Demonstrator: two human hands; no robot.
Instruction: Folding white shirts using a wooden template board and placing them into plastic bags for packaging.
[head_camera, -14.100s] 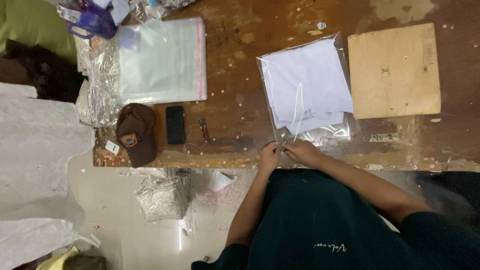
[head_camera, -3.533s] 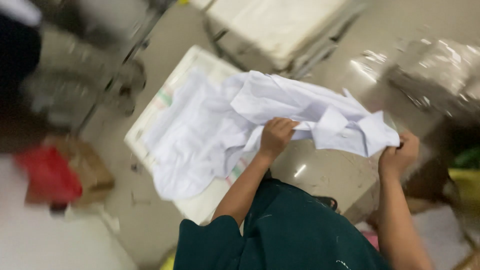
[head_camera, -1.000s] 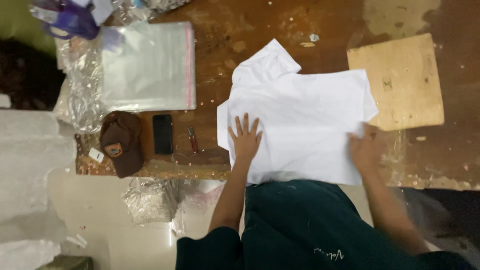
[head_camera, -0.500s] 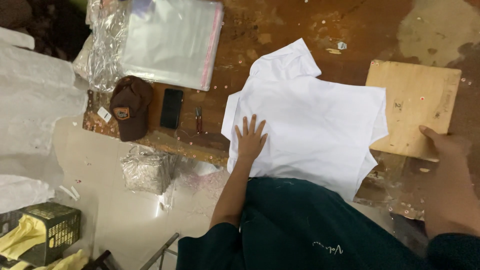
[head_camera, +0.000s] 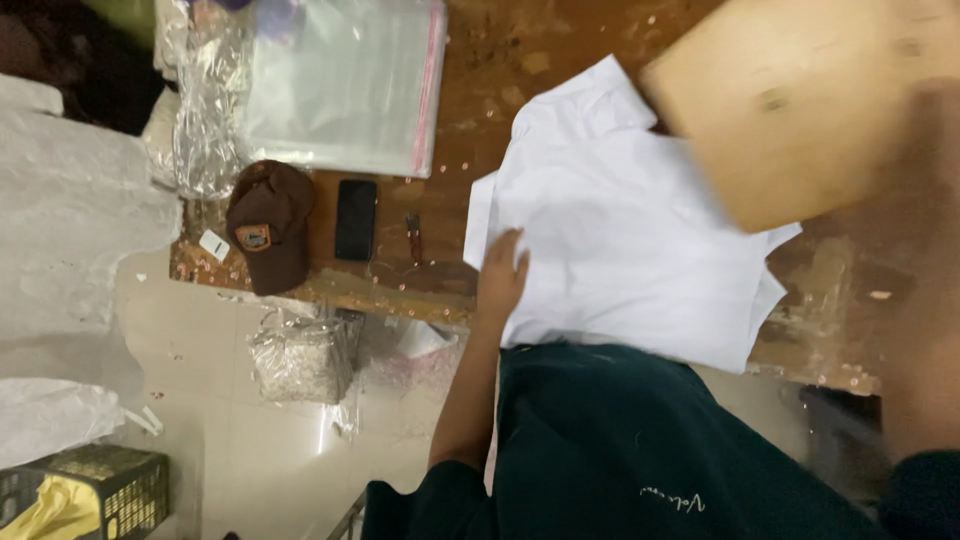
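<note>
White shirt (head_camera: 640, 250) lies spread flat on the wooden table (head_camera: 480, 60), my left hand (head_camera: 500, 280) pressing open-palmed on its near-left edge while my blurred right hand (head_camera: 930, 150), grip unclear, swings the board (head_camera: 800, 110) above it, folding not begun.

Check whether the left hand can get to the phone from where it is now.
Probably yes. The left hand lies flat on the near left edge of the white shirt, and the phone sits on bare table just to its left. Only a small tool lies between them, nothing tall.
</note>
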